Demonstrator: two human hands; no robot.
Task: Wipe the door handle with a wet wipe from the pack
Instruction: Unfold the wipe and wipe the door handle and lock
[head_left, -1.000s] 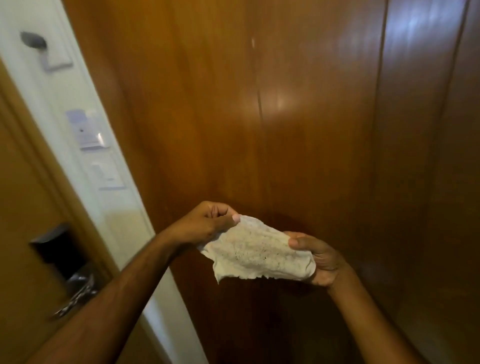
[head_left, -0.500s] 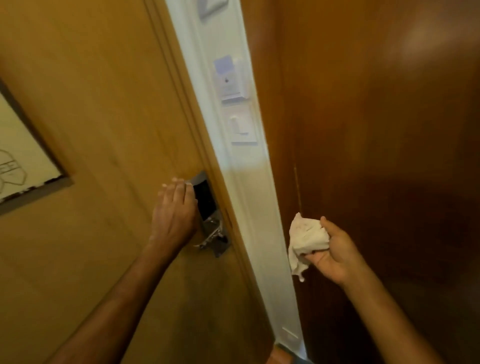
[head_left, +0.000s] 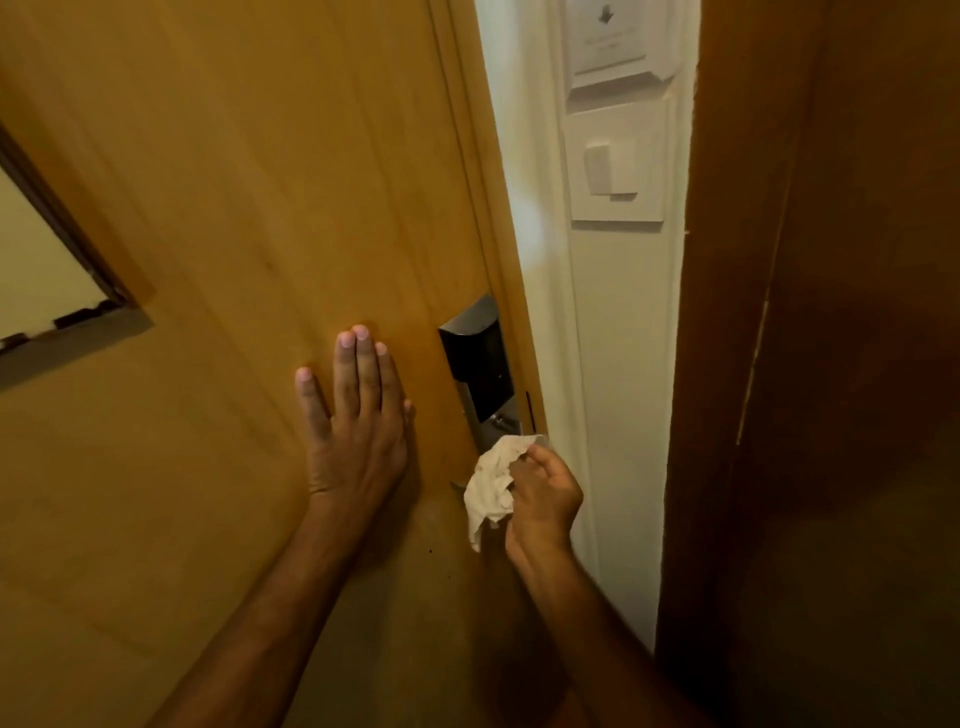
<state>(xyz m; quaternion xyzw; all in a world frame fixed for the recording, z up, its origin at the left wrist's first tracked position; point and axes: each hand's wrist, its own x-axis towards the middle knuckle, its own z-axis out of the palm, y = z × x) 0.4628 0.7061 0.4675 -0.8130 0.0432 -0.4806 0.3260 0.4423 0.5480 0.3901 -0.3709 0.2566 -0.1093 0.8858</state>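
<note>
My right hand (head_left: 543, 493) grips a crumpled white wet wipe (head_left: 493, 480) and presses it against the door handle (head_left: 457, 486), which is almost fully hidden under the wipe; only its left tip shows. Just above sits the black and silver electronic lock plate (head_left: 480, 371) on the light wooden door (head_left: 234, 208). My left hand (head_left: 356, 421) lies flat on the door, fingers spread upward, to the left of the lock. The wipe pack is not in view.
A white wall strip (head_left: 613, 364) right of the door carries a light switch (head_left: 615, 166) and a card holder (head_left: 618, 47). A dark brown wooden panel (head_left: 831, 364) fills the right side. A framed notice (head_left: 47, 280) hangs on the door at the left.
My view turned from the dark panel to the door. My left hand let go of the wipe and went flat on the door. My right hand bunched the wipe and brought it onto the handle.
</note>
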